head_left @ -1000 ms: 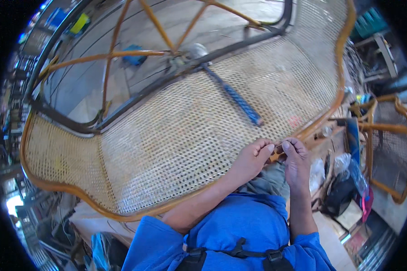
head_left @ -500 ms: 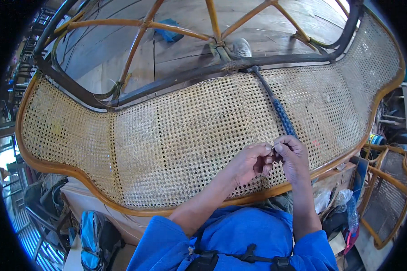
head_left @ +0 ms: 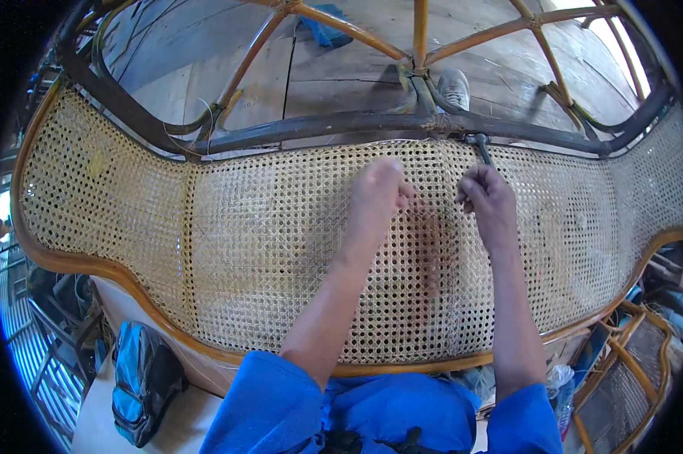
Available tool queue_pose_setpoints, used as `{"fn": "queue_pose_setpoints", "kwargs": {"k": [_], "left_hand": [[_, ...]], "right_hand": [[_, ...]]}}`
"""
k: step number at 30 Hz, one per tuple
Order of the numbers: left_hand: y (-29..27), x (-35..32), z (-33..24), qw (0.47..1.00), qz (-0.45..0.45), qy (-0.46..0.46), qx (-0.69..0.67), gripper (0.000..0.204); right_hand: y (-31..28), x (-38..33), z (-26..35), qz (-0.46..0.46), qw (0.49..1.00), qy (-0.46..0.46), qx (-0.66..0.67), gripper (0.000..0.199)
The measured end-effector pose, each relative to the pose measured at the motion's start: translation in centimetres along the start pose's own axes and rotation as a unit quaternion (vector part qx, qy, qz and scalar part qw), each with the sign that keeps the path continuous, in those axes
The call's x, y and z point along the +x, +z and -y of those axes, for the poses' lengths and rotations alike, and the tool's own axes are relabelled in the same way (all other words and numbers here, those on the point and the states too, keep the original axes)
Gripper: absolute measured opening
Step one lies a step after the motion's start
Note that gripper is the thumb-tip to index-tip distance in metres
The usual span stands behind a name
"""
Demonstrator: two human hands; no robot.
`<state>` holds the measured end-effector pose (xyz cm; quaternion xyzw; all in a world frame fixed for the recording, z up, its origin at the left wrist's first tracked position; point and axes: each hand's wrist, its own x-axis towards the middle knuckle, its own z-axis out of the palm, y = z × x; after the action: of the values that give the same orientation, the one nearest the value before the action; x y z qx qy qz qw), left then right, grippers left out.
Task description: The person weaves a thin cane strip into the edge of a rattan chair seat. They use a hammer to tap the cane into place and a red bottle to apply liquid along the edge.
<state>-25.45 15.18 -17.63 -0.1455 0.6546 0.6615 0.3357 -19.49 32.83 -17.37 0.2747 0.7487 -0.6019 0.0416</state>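
A long woven cane panel (head_left: 281, 227) in a curved rattan frame lies across in front of me. My left hand (head_left: 377, 193) is over its far middle part, fingers curled in and a little blurred. To the right of it, my right hand (head_left: 491, 198) is closed in a pinch, its fingertips turned toward the left hand. Whatever either hand pinches is too small to make out. The hands are apart. Just beyond the right hand shows the head of a hammer (head_left: 479, 141) at the panel's far edge; the right hand and forearm hide most of its handle.
A dark rail (head_left: 319, 130) runs along the far edge, with rattan struts (head_left: 419, 38) beyond it. A shoe (head_left: 453, 89) and a blue cloth (head_left: 325, 29) are on the plank floor. A blue and black backpack (head_left: 133, 382) stands lower left; another cane-and-rattan piece (head_left: 629, 382) is lower right.
My hands were together over the near right part of the panel, fingertips meeting. Now they have separated and reached farther forward, the left hand also leftward. The view has shifted.
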Motion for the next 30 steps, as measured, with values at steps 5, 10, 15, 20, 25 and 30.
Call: {"fn": "queue_pose_setpoints", "kwargs": {"k": [5,10,15,20,25,30], "left_hand": [[-1.2,4.2,0.6,0.949,-0.056,-0.008,-0.311,0.037],[0.4,5.6,1.2,0.946,-0.082,0.087,-0.301,0.03],[-0.4,7.9,2.3,0.927,-0.197,0.288,0.137,0.02],[-0.8,7.9,2.7,0.873,-0.239,0.345,0.248,0.018],[-0.4,7.6,2.5,0.87,-0.25,0.336,0.261,0.015],[-0.3,8.4,3.0,0.857,-0.277,0.336,0.274,0.012]], "right_hand": [[2.5,5.5,-0.8,0.01,0.998,-0.066,0.008,0.018],[4.2,8.1,-1.8,-0.006,0.988,-0.134,-0.08,0.019],[5.2,8.4,-1.9,-0.017,0.971,-0.181,-0.158,0.015],[5.9,8.6,-2.5,-0.019,0.961,-0.227,-0.157,0.012],[6.4,8.7,-2.7,-0.027,0.954,-0.233,-0.185,0.012],[6.9,8.7,-3.0,-0.059,0.925,-0.28,-0.25,0.014]]}}
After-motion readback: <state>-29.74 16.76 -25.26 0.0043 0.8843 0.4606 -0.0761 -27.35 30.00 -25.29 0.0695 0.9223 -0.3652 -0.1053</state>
